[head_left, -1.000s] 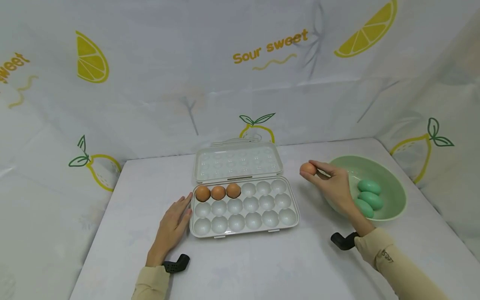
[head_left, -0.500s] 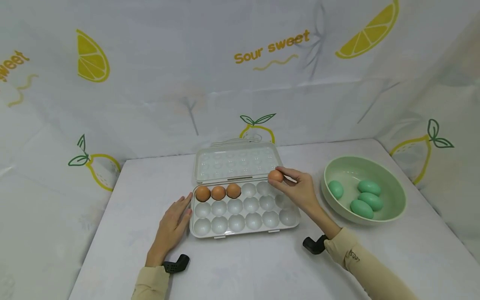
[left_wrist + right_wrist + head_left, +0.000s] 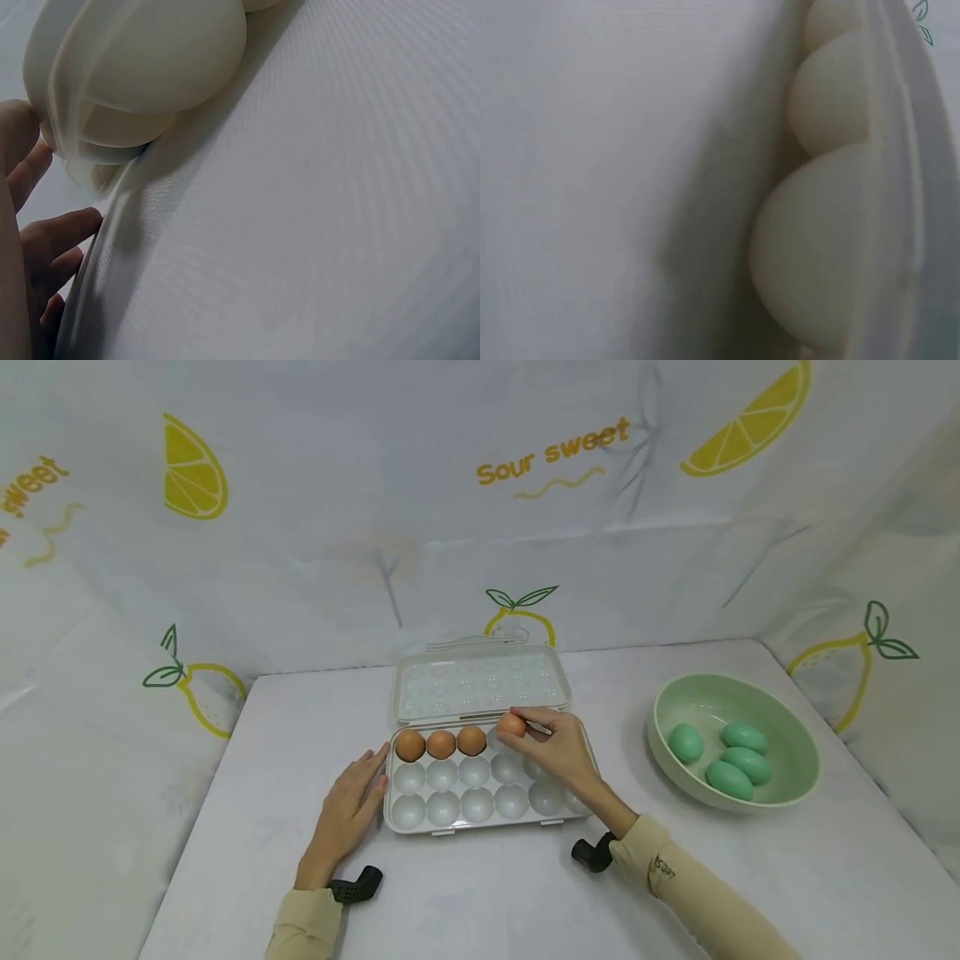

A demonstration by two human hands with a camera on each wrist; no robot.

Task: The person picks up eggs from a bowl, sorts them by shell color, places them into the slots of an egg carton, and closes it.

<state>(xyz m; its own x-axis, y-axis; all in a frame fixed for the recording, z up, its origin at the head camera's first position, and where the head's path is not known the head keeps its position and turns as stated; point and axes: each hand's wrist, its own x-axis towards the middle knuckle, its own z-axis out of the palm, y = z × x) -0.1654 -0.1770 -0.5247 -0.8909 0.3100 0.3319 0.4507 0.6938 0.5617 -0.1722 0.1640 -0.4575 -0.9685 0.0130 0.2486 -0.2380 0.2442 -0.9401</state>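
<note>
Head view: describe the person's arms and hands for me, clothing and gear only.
The left hand and right hand are both ungloved. The left sleeve and right sleeve are beige and long; the right has dark lettering near its cuff, too small to read surely. A black, bent device sits at each wrist: left device, right device. No cables show.

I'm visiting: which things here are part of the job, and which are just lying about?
In the job, seemingly:
egg box, touched by the left hand
three brown eggs in it
another brown egg, in the right hand

Just around, probably:
green bowl, though it may play a part
four green eggs inside
lemon-print cloth behind
</note>
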